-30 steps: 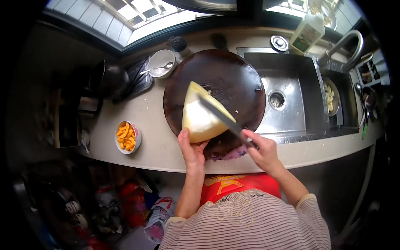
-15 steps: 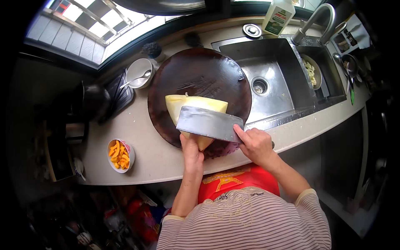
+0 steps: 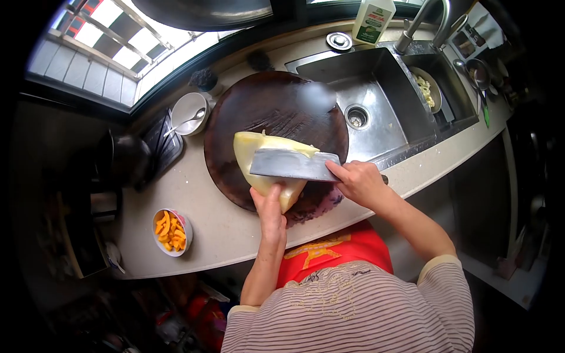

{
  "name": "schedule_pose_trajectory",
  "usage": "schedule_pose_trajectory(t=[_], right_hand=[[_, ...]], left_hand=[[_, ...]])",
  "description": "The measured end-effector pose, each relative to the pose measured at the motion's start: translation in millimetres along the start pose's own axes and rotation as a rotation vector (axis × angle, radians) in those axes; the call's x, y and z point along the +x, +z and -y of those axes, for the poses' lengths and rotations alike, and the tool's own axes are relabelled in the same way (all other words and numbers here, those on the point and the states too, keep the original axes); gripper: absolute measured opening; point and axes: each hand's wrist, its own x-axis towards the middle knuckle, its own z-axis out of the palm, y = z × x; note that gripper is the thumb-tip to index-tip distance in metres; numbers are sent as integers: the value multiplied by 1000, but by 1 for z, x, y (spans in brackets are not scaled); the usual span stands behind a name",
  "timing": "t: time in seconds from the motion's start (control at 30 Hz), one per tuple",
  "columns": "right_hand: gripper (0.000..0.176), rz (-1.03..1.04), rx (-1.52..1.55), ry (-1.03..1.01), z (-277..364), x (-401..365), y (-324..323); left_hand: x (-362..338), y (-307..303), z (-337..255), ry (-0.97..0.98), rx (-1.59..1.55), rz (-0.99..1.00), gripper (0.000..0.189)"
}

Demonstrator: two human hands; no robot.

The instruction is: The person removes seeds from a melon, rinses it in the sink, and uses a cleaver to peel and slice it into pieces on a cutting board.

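Observation:
My right hand [image 3: 360, 181] is closed around the handle end of a cleaver [image 3: 291, 165], its index finger along the blade. The broad blade lies across a pale yellow wedge [image 3: 244, 152] that looks like a peeled piece of gourd or melon. A thin pale strip shows along the blade's upper edge. With its thumb on the wedge's near part, my left hand [image 3: 271, 206] grips the piece from below; the other fingers are partly hidden. Beneath everything is a round dark wooden chopping board [image 3: 265, 100], over a patterned purple cloth or mat [image 3: 321, 213].
Left of the board stand a bowl of orange strips [image 3: 172, 233] and a white bowl with a spoon [image 3: 188, 112]. To the right are a steel sink [image 3: 376, 94], a bowl of pale pieces [image 3: 434, 94], a faucet [image 3: 438, 29] and a white bottle [image 3: 374, 22].
The cleaver blade has tilted flatter and slid a little up the wedge. My left thumb now shows on the wedge. The whole view has shifted slightly.

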Motion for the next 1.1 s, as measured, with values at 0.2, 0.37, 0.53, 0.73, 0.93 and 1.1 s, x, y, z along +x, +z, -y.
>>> schedule_pose_trajectory(t=[0.2,0.37,0.53,0.73,0.93,1.1], right_hand=[[38,19,10,75,-14,-25,1],[27,157,12,192,-8,-27,-27],[16,245,38,252,-2,-14,-36],[10,360,67,325,9,10,-30],[15,550,87,346,-3,44,-37],[18,683,108,450,-25,66,-34]], left_hand=[[-9,10,-18,-81,27,-72,47],[-9,10,-20,-97,58,-40,53],[-16,17,-24,-50,72,-12,53],[-15,17,-24,-45,74,2,51],[-17,18,-24,-24,81,4,51],[-24,26,-22,20,99,-23,52]])
